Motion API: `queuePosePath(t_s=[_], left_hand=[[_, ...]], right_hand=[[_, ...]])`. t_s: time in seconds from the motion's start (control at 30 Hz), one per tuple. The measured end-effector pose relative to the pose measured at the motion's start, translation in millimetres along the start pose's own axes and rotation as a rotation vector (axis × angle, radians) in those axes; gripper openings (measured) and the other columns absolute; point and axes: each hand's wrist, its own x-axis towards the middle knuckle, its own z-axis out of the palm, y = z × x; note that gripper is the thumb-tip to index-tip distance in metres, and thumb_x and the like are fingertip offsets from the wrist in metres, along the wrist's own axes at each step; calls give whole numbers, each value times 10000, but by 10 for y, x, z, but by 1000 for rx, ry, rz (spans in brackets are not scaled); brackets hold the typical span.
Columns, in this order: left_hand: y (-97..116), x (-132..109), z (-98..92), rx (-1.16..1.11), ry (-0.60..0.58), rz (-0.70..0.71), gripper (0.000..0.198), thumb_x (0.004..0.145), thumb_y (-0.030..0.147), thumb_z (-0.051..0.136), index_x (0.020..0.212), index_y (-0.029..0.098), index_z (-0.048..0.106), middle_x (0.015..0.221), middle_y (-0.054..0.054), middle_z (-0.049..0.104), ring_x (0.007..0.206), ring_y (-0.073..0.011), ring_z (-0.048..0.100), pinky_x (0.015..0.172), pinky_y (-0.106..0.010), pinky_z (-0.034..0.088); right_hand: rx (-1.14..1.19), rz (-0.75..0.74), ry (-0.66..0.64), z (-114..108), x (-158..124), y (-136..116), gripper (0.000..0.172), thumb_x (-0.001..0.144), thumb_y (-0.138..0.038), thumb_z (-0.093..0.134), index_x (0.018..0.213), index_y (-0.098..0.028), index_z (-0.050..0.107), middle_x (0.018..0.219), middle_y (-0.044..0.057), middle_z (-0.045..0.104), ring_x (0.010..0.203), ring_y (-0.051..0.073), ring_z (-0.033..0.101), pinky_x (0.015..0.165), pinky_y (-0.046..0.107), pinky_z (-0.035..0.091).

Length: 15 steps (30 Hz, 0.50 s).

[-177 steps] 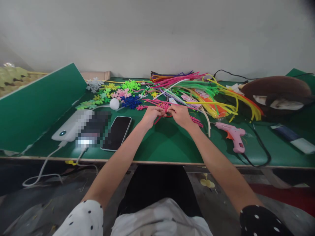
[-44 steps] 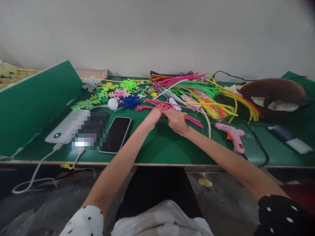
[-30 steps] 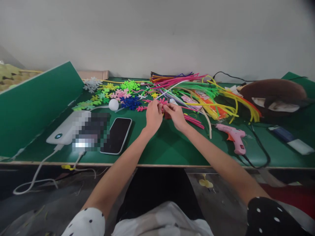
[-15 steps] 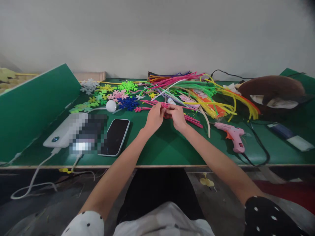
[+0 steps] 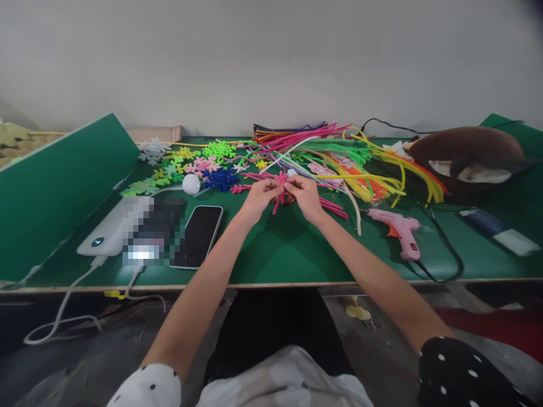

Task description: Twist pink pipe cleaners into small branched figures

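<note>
A pink pipe-cleaner snowflake (image 5: 280, 192) is held between my two hands above the green table. My left hand (image 5: 258, 199) pinches its left side with thumb and fingertips. On the other side, my right hand (image 5: 305, 196) grips it with fingers bent inward. One pink arm of it points down toward me. Loose pink pipe cleaners (image 5: 334, 207) lie just right of my right hand, and a short pink branched piece (image 5: 240, 188) lies left of my left hand. Something red beneath the snowflake is mostly hidden.
Finished-looking snowflakes (image 5: 220, 178) in several colours lie at the back left, near a white ball-shaped lamp (image 5: 191, 183). A phone (image 5: 198, 236) and a white power bank (image 5: 114, 229) sit left. Pipe-cleaner bundles (image 5: 352, 150) spread behind; a pink glue gun (image 5: 401, 230) lies right.
The pink snowflake has turned so that more of its arms show, one now pointing downward. My hands have moved slightly apart around it.
</note>
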Motion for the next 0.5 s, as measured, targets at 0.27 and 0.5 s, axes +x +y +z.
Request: queuePosePath(t_s=[0.27,0.5], left_hand=[[-23,16,7,157,56,55,101,656,67,547,622,152,503,498,41,515,452,-60,455,482,-201,336],[-49,38,-41,167,8,107,68,665,153,625,625,137,572,519,3,588,487,-94,536,528,-229,417]], right_hand=[[155,127,-126,-45,-1,1,188,668,-340,650,638,-174,567,525,-27,525,466,89,472,493,248,391],[172,167,-132,-57,-11,-20,203,658,-349,673,677,-176,569,561,-20,560,497,98,519,508,252,436]])
